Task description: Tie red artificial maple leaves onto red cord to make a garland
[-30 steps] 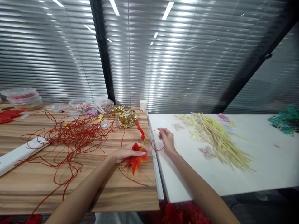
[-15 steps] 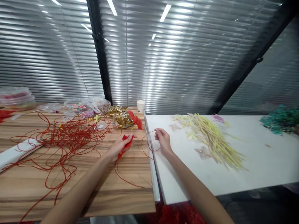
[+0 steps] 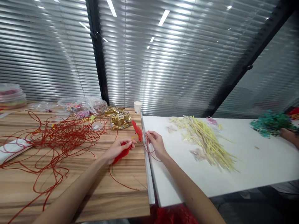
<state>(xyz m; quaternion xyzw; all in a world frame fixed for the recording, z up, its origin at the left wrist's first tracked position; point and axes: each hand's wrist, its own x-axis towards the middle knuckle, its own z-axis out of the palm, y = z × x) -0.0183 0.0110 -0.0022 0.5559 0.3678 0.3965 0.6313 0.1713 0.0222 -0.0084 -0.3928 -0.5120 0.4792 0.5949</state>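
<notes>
My left hand (image 3: 120, 149) is closed around a folded piece of red fabric (image 3: 122, 156) above the wooden table. From its fingertips a thin yellow piece leads up to a red petal-like piece (image 3: 137, 130). My right hand (image 3: 156, 143) pinches a thin red cord (image 3: 149, 150) near the gap between the tables; the cord hangs in a loop below the fingers. The two hands are apart, with the red petal-like piece between them. A large tangle of red cord (image 3: 72, 133) lies left of my left hand, and a loose strand trails below it.
Gold foil packets (image 3: 120, 120) and a paper cup (image 3: 137, 107) stand behind my hands. Clear plastic bags (image 3: 94, 105) and stacked tubs (image 3: 11, 95) sit at the back left. Yellow strips (image 3: 210, 144) lie on the white table (image 3: 263, 165). Another person's hand (image 3: 289, 136) is by a green bunch (image 3: 271, 123).
My right hand has moved left, closer to my left hand, and its cord loop has narrowed. The red petal-like piece now hangs nearer the right fingers. Another person's hand has appeared at right.
</notes>
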